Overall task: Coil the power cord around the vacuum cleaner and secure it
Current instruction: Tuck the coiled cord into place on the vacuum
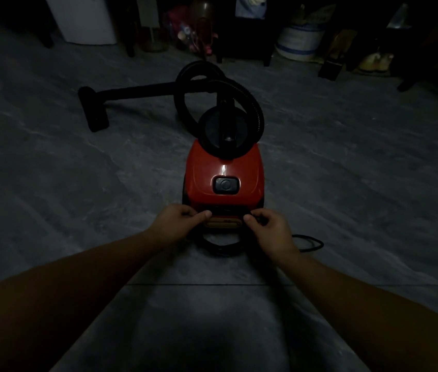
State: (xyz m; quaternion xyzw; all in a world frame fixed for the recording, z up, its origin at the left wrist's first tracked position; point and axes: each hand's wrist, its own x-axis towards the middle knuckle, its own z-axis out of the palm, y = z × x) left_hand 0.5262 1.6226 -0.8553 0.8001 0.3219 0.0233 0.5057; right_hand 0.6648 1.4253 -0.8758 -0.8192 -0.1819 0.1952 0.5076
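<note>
Both hands at vacuum cleaner rear, 6 o'clock side. Left hand fingers pinched, contents unclear. Right hand grips power cord; slack trails toward 3 o'clock, so right hand is nearer.

Power cord partly hidden behind both hands.

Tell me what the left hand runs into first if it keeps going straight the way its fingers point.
The left hand points forward and to the right, at the near end of the red vacuum cleaner. It would most likely meet the yellowish panel there first, though the dim light leaves depth unsure.
</note>
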